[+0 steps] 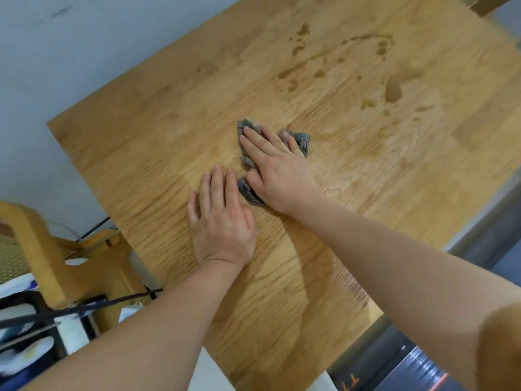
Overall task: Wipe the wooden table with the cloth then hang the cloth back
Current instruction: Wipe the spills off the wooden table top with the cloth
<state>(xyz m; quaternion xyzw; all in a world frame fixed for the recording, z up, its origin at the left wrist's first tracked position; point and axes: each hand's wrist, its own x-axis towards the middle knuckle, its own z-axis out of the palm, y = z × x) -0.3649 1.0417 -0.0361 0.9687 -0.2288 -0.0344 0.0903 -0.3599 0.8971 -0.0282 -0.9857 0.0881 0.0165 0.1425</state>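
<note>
Light wooden table [158,142] with visible plank grain fills most of the view, seen from above at a slant. Right hand [275,170] lies palm-down, fingers spread and extended, pressing flat on a crumpled grey cloth [248,127]; nothing is pinched or clenched, the cloth is simply pinned under palm and fingers. Cloth sits near the middle of the tabletop, with grey folds showing beyond the fingertips, at the thumb side and under the heel of the hand. Left hand [222,218] rests flat on bare wood just beside the cloth on its near-left side, fingers straight and close together, holding nothing; its index finger is next to the cloth's lower fold, and contact there cannot be made out. Dark wet blotches and streaks [393,88] mark the far right part of the table, well apart from the cloth. A faint damp sheen [346,280] shows on the wood under the right forearm. Pale wooden chair frame [42,249] stands beyond the table's left edge. Picture is slightly motion-blurred.
</note>
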